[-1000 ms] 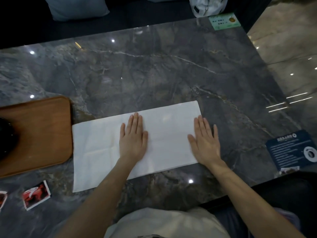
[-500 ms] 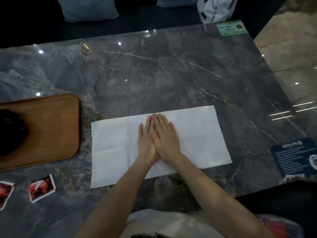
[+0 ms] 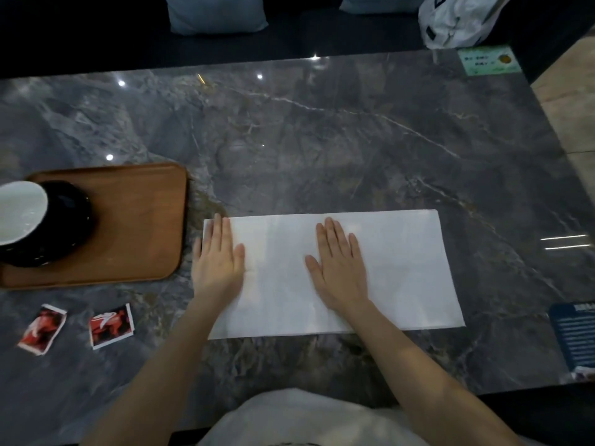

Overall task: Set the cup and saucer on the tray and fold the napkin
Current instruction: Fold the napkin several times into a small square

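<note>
White napkin (image 3: 396,272) lies long axis left-to-right under both flat, open hands (left hand (image 3: 218,263) at its end, right hand (image 3: 338,268) mid-sheet).

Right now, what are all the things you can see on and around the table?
table: 1, dark grey marble, fills the view
tray: 1, brown wood, left side of the table
saucer: 1, black, on the tray
cup: 1, white inside, on the saucer, partly cut off by the left edge
napkin: 1, white, flat on the table, right of the tray
torn packets: 2, red and white, below the tray
green card: 1, far right corner
dark blue card: 1, right edge
cushions: 2, grey-blue, behind the table
white bag: 1, behind the table
left hand: flat on the napkin's left end
right hand: flat on the napkin's middle
</note>
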